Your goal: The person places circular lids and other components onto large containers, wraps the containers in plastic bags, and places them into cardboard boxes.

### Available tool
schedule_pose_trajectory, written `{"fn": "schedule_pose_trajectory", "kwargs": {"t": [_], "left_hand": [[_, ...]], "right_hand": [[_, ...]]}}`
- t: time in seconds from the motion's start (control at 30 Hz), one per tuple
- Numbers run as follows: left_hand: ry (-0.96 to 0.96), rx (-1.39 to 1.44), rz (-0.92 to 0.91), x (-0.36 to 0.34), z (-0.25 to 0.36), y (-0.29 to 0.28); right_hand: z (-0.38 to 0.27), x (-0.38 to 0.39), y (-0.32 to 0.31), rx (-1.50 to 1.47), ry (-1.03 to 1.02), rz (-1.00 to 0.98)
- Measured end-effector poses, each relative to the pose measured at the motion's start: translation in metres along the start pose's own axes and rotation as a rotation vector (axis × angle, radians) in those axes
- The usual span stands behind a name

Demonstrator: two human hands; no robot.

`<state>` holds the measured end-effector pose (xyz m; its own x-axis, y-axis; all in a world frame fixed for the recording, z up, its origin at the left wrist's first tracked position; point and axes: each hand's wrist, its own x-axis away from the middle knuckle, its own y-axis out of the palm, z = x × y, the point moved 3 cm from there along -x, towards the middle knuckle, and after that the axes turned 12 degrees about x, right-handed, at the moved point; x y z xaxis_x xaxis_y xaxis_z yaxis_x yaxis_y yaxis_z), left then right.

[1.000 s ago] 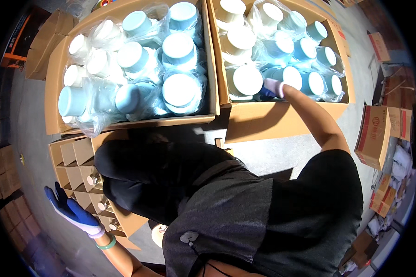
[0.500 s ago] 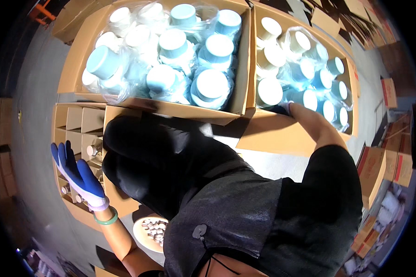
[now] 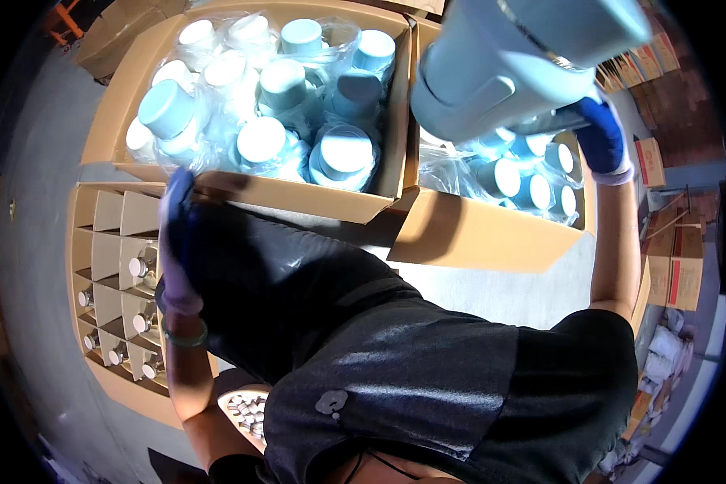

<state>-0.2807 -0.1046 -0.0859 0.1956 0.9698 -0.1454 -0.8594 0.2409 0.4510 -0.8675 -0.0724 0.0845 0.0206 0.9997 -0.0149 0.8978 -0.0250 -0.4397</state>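
My right hand [image 3: 603, 137], in a blue-palmed glove, is closed round the handle of a large light blue thermos jug [image 3: 492, 77]. The jug hangs tilted, high above the right carton [image 3: 492, 230], close to the camera, and its upper end leaves the picture. Below it, several light blue jugs [image 3: 504, 177] stand in that carton in clear plastic. My left hand [image 3: 177, 242], gloved too, is seen edge-on and blurred beside my knee, fingers stretched out and nothing visible in them. It is nearest to the divided carton [image 3: 85, 234], where capped clear bottles [image 3: 143, 266] stand in some compartments.
A larger open carton [image 3: 298, 194] ahead holds several bagged white and light blue jugs [image 3: 344, 153]. A shallow bowl [image 3: 227, 403] of small caps sits by my left side. Closed cartons [image 3: 686, 266] are stacked far right, and an orange frame [image 3: 63, 22] stands far left.
My right hand has come up out of the right carton with a light blue thermos jug. My left hand has moved right, from over the divided carton to beside my knee.
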Motion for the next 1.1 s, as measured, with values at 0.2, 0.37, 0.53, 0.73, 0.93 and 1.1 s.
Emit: {"fn": "schedule_pose_trajectory", "kwargs": {"t": [0.2,0.37,0.53,0.73,0.93,1.1], "left_hand": [[-0.173,0.265,0.006,-0.022,-0.027,-0.042],[-0.045,0.57,0.205,-0.005,0.053,-0.125],[0.279,0.395,0.591,0.069,0.12,-0.225],[0.156,-0.503,0.672,0.127,0.164,-0.208],[0.461,-0.224,0.593,0.113,0.174,-0.118],[0.341,0.291,0.647,0.117,0.146,-0.155]], "right_hand": [[-0.109,-0.054,0.177,-0.206,-0.388,-0.388],[-0.104,-0.076,0.376,-0.217,-0.499,-0.756],[-0.06,-0.046,0.525,0.23,-0.895,-0.92],[-0.113,-0.113,0.602,0.1,-0.985,-0.774],[-0.229,-0.091,0.617,-0.094,-1.189,-0.714],[-0.251,-0.08,0.618,-0.182,-1.207,-0.754]]}}
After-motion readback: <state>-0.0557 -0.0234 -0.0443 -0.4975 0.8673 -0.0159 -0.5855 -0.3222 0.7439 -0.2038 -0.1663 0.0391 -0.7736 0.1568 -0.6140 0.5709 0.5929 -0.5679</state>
